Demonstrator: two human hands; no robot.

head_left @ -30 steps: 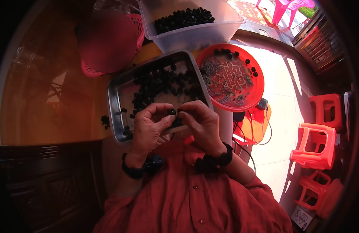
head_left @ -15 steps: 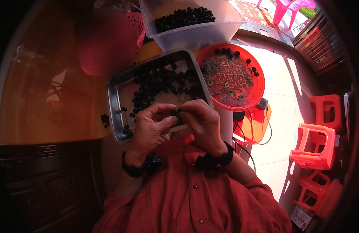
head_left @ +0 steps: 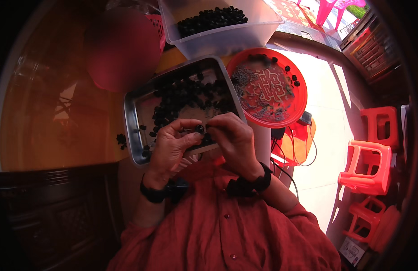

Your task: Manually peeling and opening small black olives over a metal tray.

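The small black piece (head_left: 200, 129) is round, with a paler ring visible on its end face; finer detail is too small to read. It is located above the near side of the metal tray (head_left: 132, 135), clamped between thumb and forefinger of the left hand (head_left: 169, 145). The right hand (head_left: 238, 143) is just beside it, fingertips pinched together; whether they grip anything cannot be determined. Compared with half a second ago, the right fingertips stand slightly apart from the piece, and its end face shows more fully. Loose black pieces (head_left: 175, 99) lie in the metal tray, which rests on the tabletop (head_left: 68, 135). Beyond are a red round tray (head_left: 300, 101) and a translucent bin (head_left: 227, 41).
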